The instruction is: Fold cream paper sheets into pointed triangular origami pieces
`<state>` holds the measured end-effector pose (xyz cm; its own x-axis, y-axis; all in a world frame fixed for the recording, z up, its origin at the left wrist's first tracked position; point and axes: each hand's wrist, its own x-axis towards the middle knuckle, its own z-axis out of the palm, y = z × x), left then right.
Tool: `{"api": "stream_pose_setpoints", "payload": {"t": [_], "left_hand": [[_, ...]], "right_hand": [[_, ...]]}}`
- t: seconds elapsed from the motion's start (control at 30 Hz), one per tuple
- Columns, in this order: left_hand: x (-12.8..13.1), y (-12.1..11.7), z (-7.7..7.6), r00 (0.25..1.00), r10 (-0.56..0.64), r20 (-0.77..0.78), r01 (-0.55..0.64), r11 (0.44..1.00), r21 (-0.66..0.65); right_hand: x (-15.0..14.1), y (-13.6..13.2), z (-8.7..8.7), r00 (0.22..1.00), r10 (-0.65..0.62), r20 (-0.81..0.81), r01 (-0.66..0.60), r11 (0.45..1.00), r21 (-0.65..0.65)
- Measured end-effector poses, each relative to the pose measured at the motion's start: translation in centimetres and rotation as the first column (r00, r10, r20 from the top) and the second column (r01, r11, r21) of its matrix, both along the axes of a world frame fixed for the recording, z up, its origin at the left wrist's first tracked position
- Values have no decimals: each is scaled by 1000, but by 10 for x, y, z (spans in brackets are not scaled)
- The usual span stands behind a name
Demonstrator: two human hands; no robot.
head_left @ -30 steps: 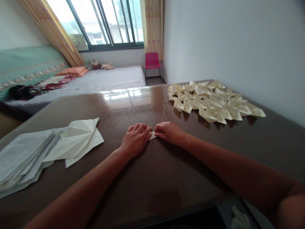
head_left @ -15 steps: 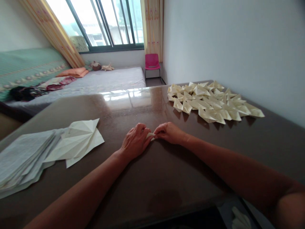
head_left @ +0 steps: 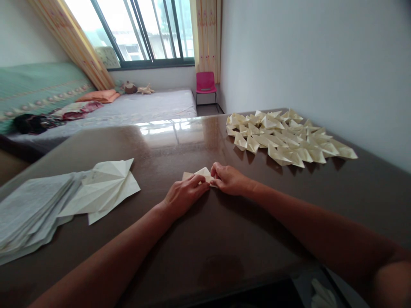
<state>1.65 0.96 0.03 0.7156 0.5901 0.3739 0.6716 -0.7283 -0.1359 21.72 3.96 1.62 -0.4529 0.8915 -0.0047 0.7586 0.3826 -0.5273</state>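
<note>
Near the middle of the brown table (head_left: 154,248), a small cream folded paper (head_left: 203,172) lies between my hands, partly hidden by the fingers. My left hand (head_left: 185,194) is closed on its left and near side, fingers pressing it toward the tabletop. At the paper's right end, my right hand (head_left: 227,179) pinches it between thumb and curled fingers. The two hands' fingertips are close together.
At the left lie a stack of thin paper sheets (head_left: 28,209) and creased cream sheets (head_left: 105,184). Many folded paper pieces (head_left: 285,137) stand grouped at the back right, beside the wall. Beyond the table are a bed (head_left: 160,102) and a pink chair (head_left: 206,82).
More of the folded paper now shows behind my fingers, spread flatter and wider. My left fingers have come down over its near side, and my right hand has shifted slightly right.
</note>
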Motion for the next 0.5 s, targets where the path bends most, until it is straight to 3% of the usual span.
{"api": "stream_pose_setpoints", "payload": {"t": [0.1,0.2,0.37,0.43,0.5], "left_hand": [[-1,1,-1,999,-33,-24,32,999,-36],[-1,0,2,998,-66,-13,65,996,-68],[5,-9,9,992,-100,78,111,981,-159],[9,-14,11,995,-52,88,68,979,-194],[12,-17,11,997,17,78,1,975,-223]], "right_hand": [[1,-3,5,998,45,45,-43,999,-33],[2,-6,11,995,95,-33,-100,980,-174],[1,-7,17,973,57,-222,-170,827,-536],[0,-7,19,964,60,-260,-205,790,-577],[-1,-8,19,957,76,-281,-228,796,-561]]}}
